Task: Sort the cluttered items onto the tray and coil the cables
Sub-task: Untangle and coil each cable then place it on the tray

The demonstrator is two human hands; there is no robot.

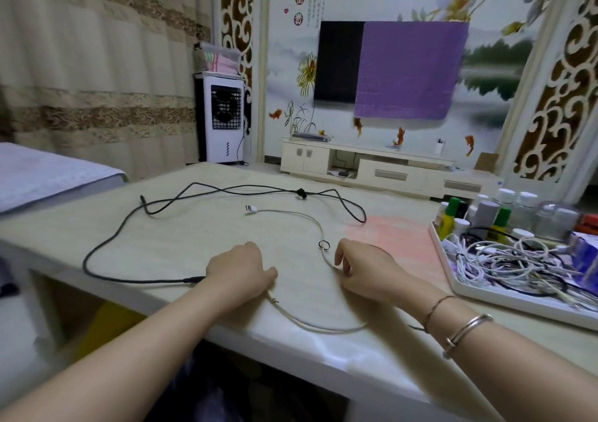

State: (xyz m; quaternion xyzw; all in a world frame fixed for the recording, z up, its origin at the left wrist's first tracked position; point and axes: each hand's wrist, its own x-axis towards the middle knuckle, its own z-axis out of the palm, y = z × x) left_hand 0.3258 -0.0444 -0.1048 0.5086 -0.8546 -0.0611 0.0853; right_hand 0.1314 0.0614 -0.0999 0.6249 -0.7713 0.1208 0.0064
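A white USB cable (315, 222) lies uncoiled on the pale table (181, 237), its plug pointing left at the far end. A small black ring (324, 244) sits on it. My right hand (365, 268) pinches this cable just below the ring. My left hand (241, 271) lies curled over the cable's near stretch, which loops along the table's front edge. A long black cable (226, 192) sprawls in a wide loop behind both hands, one end running under my left hand. The white tray (517, 298) at the right holds tangled white cables (504, 260).
Several bottles (485, 214) with white and green caps stand along the tray's far side, and a blue-purple packet (585, 253) lies at its right. A pink mat (391, 230) lies on the table left of the tray. The table's front edge runs just under my wrists.
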